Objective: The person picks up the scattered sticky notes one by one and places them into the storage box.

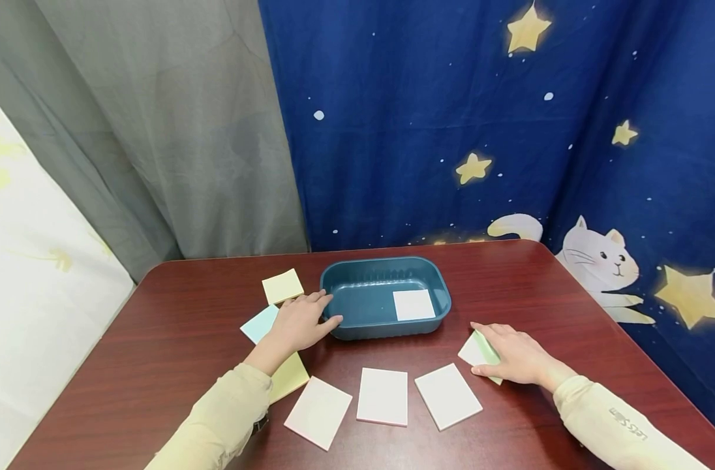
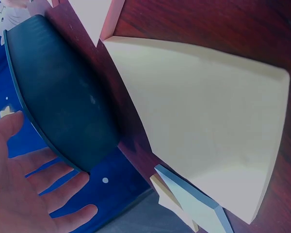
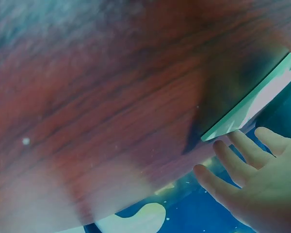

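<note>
A blue-green rectangular bin [image 1: 357, 331] holds one white paper pad [image 1: 413, 305]. My left hand [image 1: 301, 323] is at its left end, fingers extended and touching the rim; in the left wrist view the hand [image 2: 34, 189] is spread beside the bin wall [image 2: 63, 92]. To the right of the bin, my right hand [image 1: 518, 356] spans a pale green-edged pad [image 1: 473, 351], thumb on the near side and fingers on the far side. In the right wrist view, fingers of the right hand [image 3: 257, 179] lie along this pad's green edge [image 3: 242, 109]. Whether the pad touches the table cannot be told.
Three pale pads with pinkish edges [image 1: 319, 412] [image 1: 383, 396] [image 1: 449, 396] lie in front of the bin on the dark red table [image 1: 187, 326]. Left of it are a yellow pad [image 1: 289, 377], a light blue pad [image 1: 260, 322] and a cream pad [image 1: 282, 286]. Curtains hang behind.
</note>
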A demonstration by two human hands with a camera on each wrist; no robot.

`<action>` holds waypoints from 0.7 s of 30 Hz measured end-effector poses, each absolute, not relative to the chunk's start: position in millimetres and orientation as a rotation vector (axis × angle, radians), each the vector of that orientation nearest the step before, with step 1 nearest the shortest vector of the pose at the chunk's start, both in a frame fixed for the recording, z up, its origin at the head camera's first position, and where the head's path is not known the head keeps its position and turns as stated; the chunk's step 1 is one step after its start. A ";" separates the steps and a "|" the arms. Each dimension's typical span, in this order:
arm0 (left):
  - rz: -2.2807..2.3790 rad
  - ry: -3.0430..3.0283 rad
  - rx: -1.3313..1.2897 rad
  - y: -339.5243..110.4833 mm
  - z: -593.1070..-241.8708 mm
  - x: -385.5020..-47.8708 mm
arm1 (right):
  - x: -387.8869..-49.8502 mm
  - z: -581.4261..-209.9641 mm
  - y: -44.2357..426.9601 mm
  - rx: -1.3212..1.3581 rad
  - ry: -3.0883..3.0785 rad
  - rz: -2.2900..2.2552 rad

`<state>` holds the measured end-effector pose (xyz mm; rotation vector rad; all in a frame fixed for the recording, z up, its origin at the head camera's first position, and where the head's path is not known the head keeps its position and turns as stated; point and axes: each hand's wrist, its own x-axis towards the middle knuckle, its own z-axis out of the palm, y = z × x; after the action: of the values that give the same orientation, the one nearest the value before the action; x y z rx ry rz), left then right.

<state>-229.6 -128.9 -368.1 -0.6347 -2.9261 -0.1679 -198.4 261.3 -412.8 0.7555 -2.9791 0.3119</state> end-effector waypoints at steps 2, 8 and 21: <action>-0.166 -2.926 -0.635 -129.0 -368.5 -229.1 | -198.3 -413.9 260.8 0.757 -2.982 0.350; -0.170 -2.919 -0.636 -129.0 -370.0 -229.2 | -197.4 -417.0 258.9 0.738 -2.967 0.439; -0.191 -2.917 -0.628 -129.1 -368.9 -227.9 | -198.8 -416.7 254.5 0.749 -2.913 0.413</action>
<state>-227.9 -129.1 -368.9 -0.6280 -2.9171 -0.1907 -198.8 254.5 -416.7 0.7492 -2.9131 0.4134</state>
